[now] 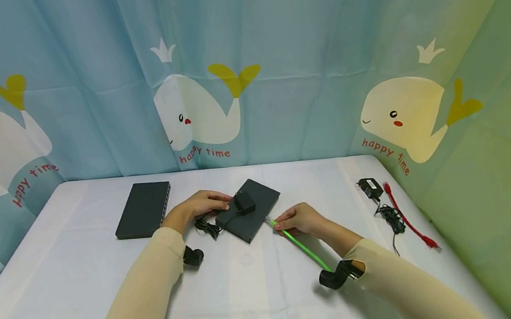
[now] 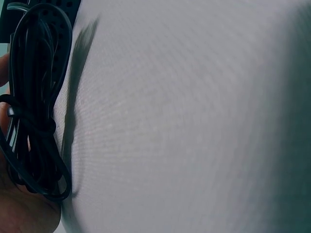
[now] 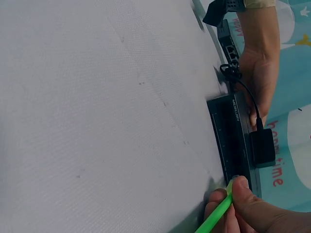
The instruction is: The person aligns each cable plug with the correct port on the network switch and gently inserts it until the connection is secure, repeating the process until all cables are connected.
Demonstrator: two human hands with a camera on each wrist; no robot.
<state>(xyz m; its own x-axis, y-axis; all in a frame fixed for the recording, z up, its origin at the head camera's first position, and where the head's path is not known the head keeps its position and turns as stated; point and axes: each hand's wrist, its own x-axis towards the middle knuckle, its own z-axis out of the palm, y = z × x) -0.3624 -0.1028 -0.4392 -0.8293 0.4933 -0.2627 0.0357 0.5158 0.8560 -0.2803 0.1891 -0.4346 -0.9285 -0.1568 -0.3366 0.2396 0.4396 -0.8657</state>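
A flat black network switch [image 1: 261, 202] lies at an angle in the middle of the table, with a "MERCURY" label visible in the right wrist view. My left hand [image 1: 204, 203] holds it at its far left edge. On top sits a black power adapter [image 1: 244, 202]; its coiled cord [image 2: 34, 107] hangs beside the left palm. Between thumb and fingers, my right hand [image 1: 299, 218] pinches a green network cable [image 1: 303, 247] near its clear plug [image 1: 270, 221]. That plug is right at the switch's near right edge, its tip partly hidden by fingers in the right wrist view.
Another black network box [image 1: 143, 209] lies to the left, ports along its right side. Toward the right table edge are a second power adapter [image 1: 371, 188] with bundled cord [image 1: 392, 218] and a red network cable [image 1: 409, 220]. A whale-print curtain [image 1: 301, 67] hangs behind the table.
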